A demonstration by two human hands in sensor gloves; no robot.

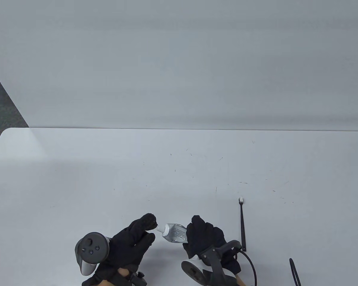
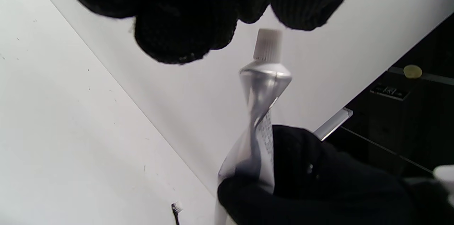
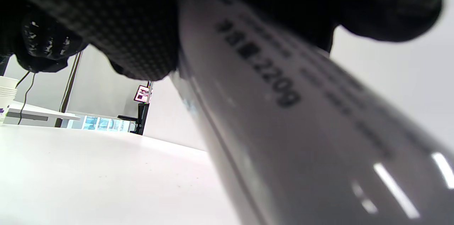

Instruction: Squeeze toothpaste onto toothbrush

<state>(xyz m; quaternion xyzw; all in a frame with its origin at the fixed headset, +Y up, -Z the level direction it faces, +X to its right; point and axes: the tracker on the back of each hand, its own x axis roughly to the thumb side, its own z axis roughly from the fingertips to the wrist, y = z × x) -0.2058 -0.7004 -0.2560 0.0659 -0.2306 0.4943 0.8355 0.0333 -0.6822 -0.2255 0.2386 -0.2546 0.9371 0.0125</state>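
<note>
My right hand [image 1: 197,234] grips a silver toothpaste tube [image 1: 175,232] around its body and holds it just above the table, with the white cap [image 1: 160,229] pointing left. My left hand [image 1: 149,226] has its fingertips right next to the cap. In the left wrist view the cap [image 2: 267,43] stands bare just under my left fingers [image 2: 184,37], which do not grip it. The tube [image 3: 283,111] fills the right wrist view under my right fingers [image 3: 106,22]. A black toothbrush [image 1: 242,226] with white bristles lies flat on the table to the right of my right hand; its head also shows in the left wrist view [image 2: 176,206].
The white table [image 1: 107,178] ends at a far edge against a grey wall. A black cable [image 1: 252,265] runs from my right tracker, and another black loop [image 1: 295,272] lies at the bottom right.
</note>
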